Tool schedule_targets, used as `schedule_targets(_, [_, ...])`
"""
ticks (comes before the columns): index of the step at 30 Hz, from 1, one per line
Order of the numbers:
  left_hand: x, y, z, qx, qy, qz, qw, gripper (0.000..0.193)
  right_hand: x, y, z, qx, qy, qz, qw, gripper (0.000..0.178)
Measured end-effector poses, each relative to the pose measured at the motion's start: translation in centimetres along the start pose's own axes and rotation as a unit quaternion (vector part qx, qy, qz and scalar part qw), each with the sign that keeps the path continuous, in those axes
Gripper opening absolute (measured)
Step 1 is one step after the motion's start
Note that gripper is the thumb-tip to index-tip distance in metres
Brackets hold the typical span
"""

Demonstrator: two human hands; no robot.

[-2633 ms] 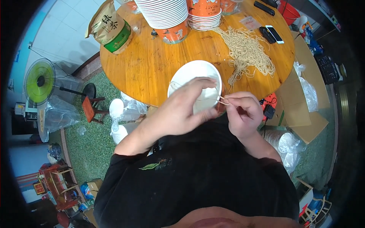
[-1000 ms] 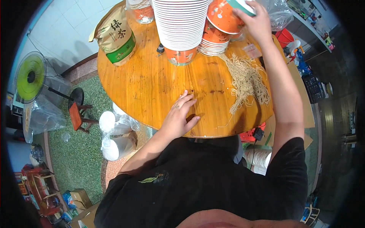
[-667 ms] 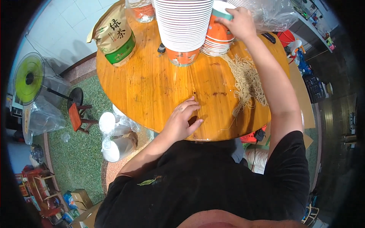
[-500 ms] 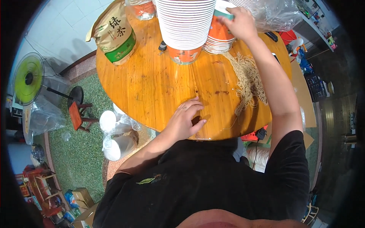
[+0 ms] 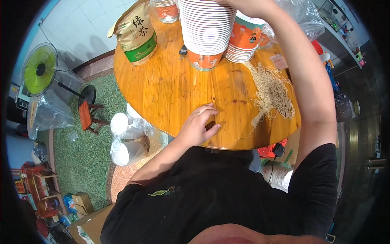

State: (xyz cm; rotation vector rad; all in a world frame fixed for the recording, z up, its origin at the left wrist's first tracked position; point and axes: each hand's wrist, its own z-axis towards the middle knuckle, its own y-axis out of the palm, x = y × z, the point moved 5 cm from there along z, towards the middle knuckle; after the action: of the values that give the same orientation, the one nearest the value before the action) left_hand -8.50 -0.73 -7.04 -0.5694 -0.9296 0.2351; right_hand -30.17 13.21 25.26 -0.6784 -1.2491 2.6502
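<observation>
My left hand [image 5: 200,124] lies on the wooden table near its front edge, fingers stretched out and thumb apart, holding nothing. My right hand [image 5: 250,5] reaches to the top of a tall stack of white paper buckets [image 5: 208,30]. A fingertip meets the stack's upper rims, but the frame's upper edge cuts off most of the fingers, so their grip is hidden. Just right of that stack stands a shorter one, topped by an orange paper bucket [image 5: 245,34] with a green rim. A tangled heap of beige string [image 5: 274,91] spreads over the table's right side.
A gold and green pouch [image 5: 138,36] stands at the table's [image 5: 162,89] back left. Behind the tall stack's left side are more wrapped buckets [image 5: 166,11]. Clear plastic [image 5: 302,18] lies at the back right. A fan [image 5: 40,69] and a wooden stool [image 5: 87,116] stand left.
My right hand has left the shorter stack's top bucket and moved up and left to the tall stack's top. My left hand stays on the table. The view has shifted slightly.
</observation>
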Motion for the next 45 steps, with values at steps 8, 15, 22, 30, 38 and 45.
schedule_targets(8, [-0.2, -0.2, -0.4, -0.01, -0.038, 0.003, 0.999, 0.036, -3.2, -0.6, 2.3, -0.044, 0.199, -0.156, 0.967, 0.027])
schedule_targets(15, [-0.3, 0.2, -0.3, -0.009, -0.029, 0.008, 0.999, 0.035, -0.8, -1.3, 1.3, -0.115, -0.039, -0.099, 0.988, 0.025])
schedule_targets(22, [-0.5, 0.1, -0.6, -0.006, -0.03, 0.014, 0.999, 0.035, -3.3, -0.1, 2.4, -0.131, 0.167, -0.278, 0.937, 0.025])
schedule_targets(30, [-0.3, 0.4, 0.4, -0.001, -0.037, -0.006, 0.999, 0.035, 5.6, -2.7, 2.7, -0.193, 0.105, -0.092, 0.971, 0.028])
schedule_targets(38, [-0.7, 0.0, -0.6, 0.005, -0.053, -0.008, 0.999, 0.036, -3.0, -0.1, 2.4, -0.12, 0.102, -0.295, 0.942, 0.025])
schedule_targets(45, [-1.1, 0.2, -0.7, 0.003, -0.06, -0.005, 0.998, 0.035, -2.1, -0.3, 2.9, -0.102, 0.117, -0.257, 0.954, 0.021])
